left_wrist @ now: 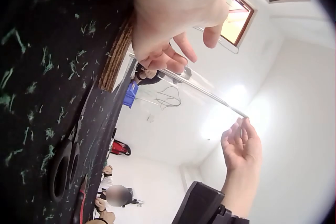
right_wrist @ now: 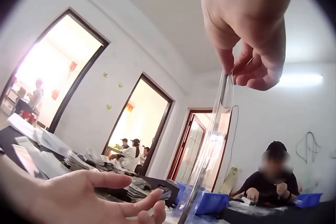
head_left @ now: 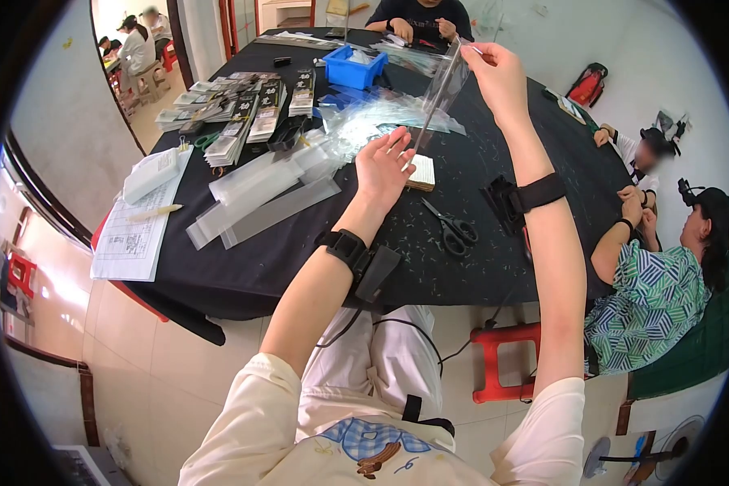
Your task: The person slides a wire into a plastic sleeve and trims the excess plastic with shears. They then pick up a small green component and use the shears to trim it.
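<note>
My right hand [head_left: 498,77], raised over the table, pinches the top end of a long clear plastic sleeve [right_wrist: 212,140]. A thin grey rod-like strip [left_wrist: 210,94] runs lengthwise along the sleeve, which hangs at a slant. My left hand [head_left: 381,168] is at its lower end, palm up with fingers loosely spread and not curled round it. Below that hand a small block with a pale top [head_left: 421,172] lies on the black cloth. Black-handled scissors [head_left: 459,236] lie nearer me. Beyond the left hand is a heap of clear plastic sleeves [head_left: 356,130].
Frosted plastic strips [head_left: 259,190] lie left of my left hand. Stacks of printed packets [head_left: 239,121] and a blue bin [head_left: 353,69] stand farther back. Papers with a pen [head_left: 155,212] lie at the left edge. Other people sit across and right; a red stool [head_left: 502,364] is below.
</note>
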A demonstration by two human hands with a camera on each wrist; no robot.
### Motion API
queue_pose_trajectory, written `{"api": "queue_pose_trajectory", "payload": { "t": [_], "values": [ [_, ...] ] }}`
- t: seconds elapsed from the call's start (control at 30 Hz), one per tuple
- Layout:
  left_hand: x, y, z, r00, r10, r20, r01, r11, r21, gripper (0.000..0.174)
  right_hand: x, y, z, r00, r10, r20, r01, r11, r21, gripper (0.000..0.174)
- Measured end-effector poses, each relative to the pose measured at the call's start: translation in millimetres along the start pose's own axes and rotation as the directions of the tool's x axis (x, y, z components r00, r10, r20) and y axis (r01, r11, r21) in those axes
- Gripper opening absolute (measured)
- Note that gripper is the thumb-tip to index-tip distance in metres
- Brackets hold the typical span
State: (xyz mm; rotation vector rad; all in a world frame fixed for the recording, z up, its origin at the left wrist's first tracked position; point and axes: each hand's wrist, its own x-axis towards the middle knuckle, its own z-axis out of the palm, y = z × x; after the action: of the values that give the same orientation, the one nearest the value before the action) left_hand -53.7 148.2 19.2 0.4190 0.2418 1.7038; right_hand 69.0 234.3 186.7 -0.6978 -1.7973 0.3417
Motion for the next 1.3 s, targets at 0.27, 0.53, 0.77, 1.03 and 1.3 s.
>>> {"api": "queue_pose_trajectory", "payload": {
  "t": [0.27,0.53,0.77,1.03,1.3],
  "values": [
    [-1,0,2,1.0,0.002,-0.013,-0.002,1.0,0.013,0.038,-1,-16,-4,0.997,0.06,0.04,-0.055,0.992,-0.114,0.028],
    [1,1,1,1.0,-0.012,-0.013,0.012,1.0,0.007,0.037,10,-8,-7,0.994,-0.084,-0.069,0.079,0.994,-0.074,0.025],
    [0,1,2,1.0,-0.005,-0.014,0.006,1.0,0.009,0.037,35,-40,-46,0.88,-0.278,-0.384,0.251,0.96,-0.122,0.022],
    [-1,1,4,0.999,-0.023,-0.034,0.024,0.999,0.04,0.035,28,-130,-102,0.47,-0.381,-0.796,0.706,0.704,0.079,0.009],
    [-2,2,4,0.998,-0.058,-0.03,0.06,0.994,0.094,0.033,-17,-129,-21,0.981,-0.096,-0.17,0.191,0.647,0.738,0.021]
  ]
}}
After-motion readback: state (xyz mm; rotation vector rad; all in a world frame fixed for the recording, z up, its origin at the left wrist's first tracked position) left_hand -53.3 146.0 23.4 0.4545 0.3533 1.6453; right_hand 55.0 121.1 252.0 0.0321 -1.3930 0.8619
